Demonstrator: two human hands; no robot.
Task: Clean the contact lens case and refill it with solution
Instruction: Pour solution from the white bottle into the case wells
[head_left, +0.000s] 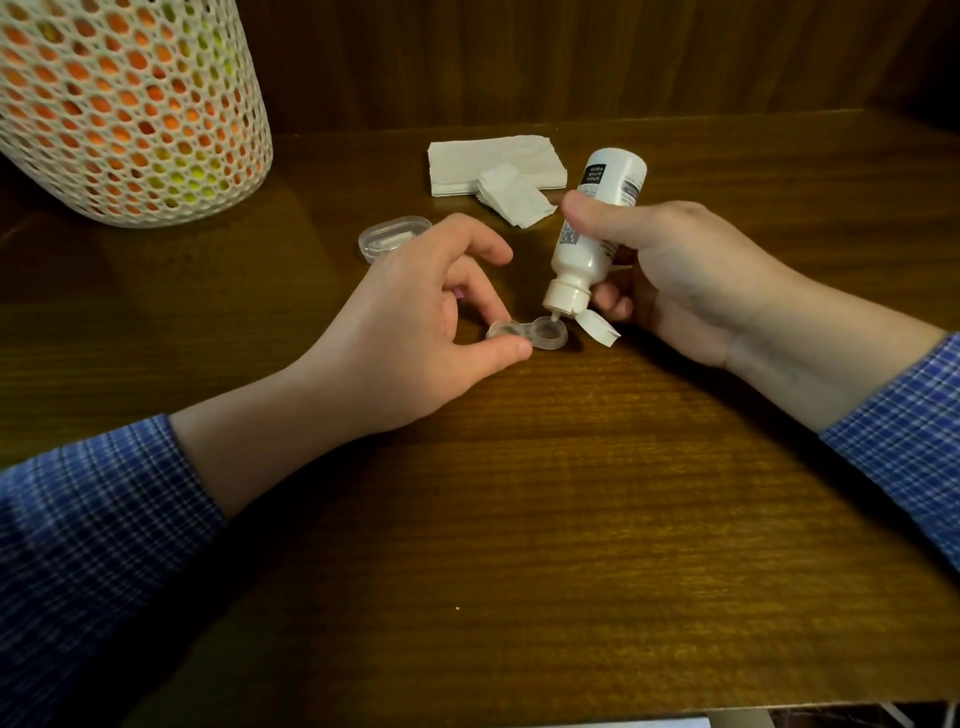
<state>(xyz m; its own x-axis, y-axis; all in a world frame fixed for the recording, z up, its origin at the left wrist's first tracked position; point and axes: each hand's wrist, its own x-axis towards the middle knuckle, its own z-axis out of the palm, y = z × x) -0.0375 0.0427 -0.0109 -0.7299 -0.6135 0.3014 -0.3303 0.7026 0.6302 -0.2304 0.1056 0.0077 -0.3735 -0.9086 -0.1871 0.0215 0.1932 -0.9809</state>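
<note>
A clear two-well contact lens case (540, 333) lies on the wooden table (519, 493). My left hand (415, 332) pinches its left well between thumb and fingers. My right hand (670, 275) grips a white solution bottle (592, 228), tipped nozzle-down with its flip cap hanging open. The nozzle tip sits just above the right well. Both wells have no lids on them.
A clear plastic lid or small box (392, 236) lies behind my left hand. Folded white tissues (493, 163) and smaller pads (514, 200) rest at the back. A white mesh container (130, 109) with orange and yellow contents stands at the back left.
</note>
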